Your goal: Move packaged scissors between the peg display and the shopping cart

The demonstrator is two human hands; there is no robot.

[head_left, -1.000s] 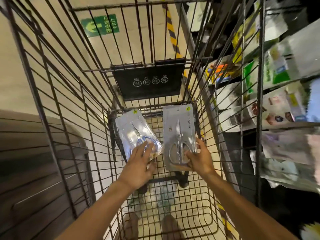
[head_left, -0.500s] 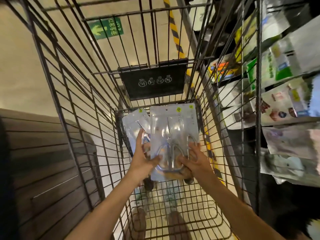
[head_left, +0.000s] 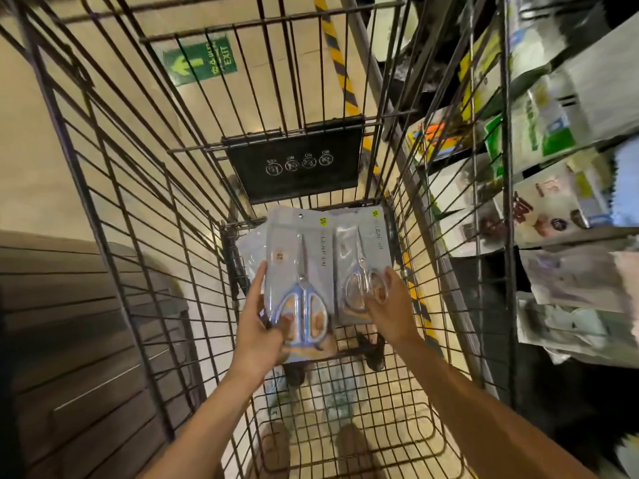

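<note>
1. Lying against the far end of the shopping cart [head_left: 145, 209], two scissors packs stand side by side with their long axes running away from the person, blade tips pointing to the far wall and handles toward the hands.
2. The blue-handled pack [head_left: 299, 271] is on the left, in front of a further pack [head_left: 250, 247] that peeks out behind it; the clear-handled pack [head_left: 363, 257] sits just beside it on the right, their inner edges touching or slightly overlapping.
3. The left hand [head_left: 257, 335] grips the blue-handled pack at its near lower corner, thumb across the front and fingers along the left edge.
4. The right hand [head_left: 389, 305] holds the clear-handled pack at its lower part, fingers curled over the handle loops.
5. Each pack is nearest the hand on its own side, so either could be lifted straight up and toward the shelves [head_left: 553, 188] on the right.
6. Half a second earlier both hands met on one central pack with another tucked behind to the left; now the packs are spread apart, one per hand, much as a second ago.
</note>
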